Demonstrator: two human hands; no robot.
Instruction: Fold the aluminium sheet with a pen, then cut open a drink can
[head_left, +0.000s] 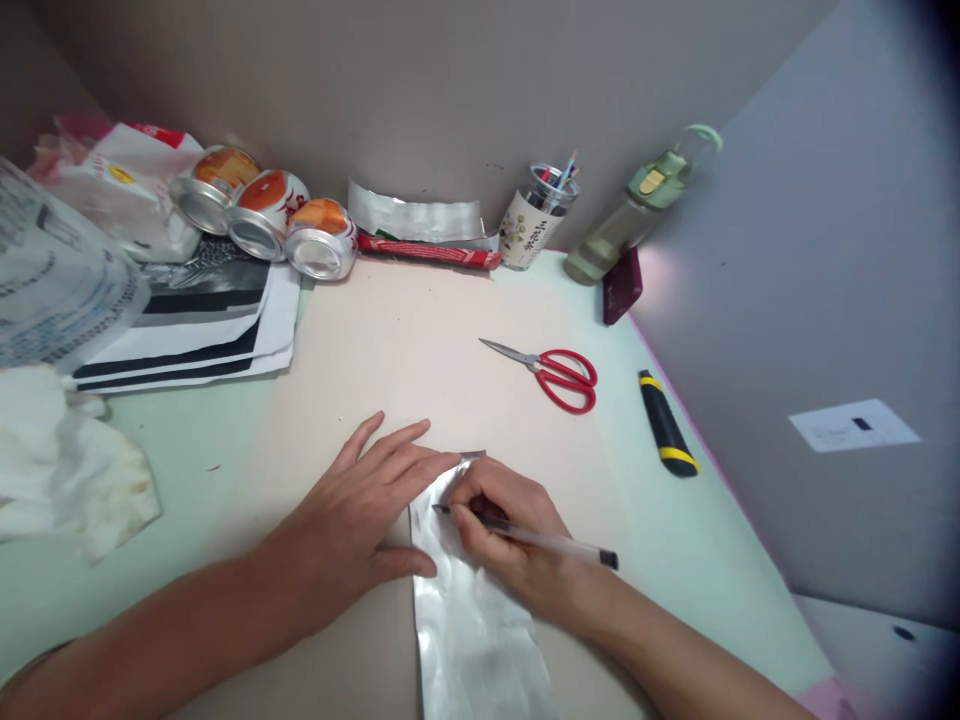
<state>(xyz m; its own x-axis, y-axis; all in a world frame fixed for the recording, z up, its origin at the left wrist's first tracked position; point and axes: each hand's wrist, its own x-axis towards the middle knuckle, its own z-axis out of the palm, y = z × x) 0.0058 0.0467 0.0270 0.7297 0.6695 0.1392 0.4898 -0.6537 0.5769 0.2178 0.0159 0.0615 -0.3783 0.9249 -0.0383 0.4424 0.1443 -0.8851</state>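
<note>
A strip of shiny silver metal sheet [480, 640] lies lengthwise before me, running off the bottom edge of the view. My left hand [375, 490] rests with fingers spread over its upper left edge, the thumb and a fingertip touching the sheet. In my right hand [510, 520] is a clear pen [570, 547] with a black end, gripped between thumb and fingers. The pen's tip is at the sheet's upper part, just right of my left hand. Red-handled scissors [566, 378] lie beyond my right hand, with their blades pointing left.
At the back left lie several drink cans [324, 240] beside papers [270, 330] and a plastic bag [60, 270]. Cut can pieces [427, 220], a pen cup [536, 220] and a green bottle [630, 215] stand along the wall. A black-and-yellow utility knife [667, 425] lies right. Crumpled tissue [67, 470] is left.
</note>
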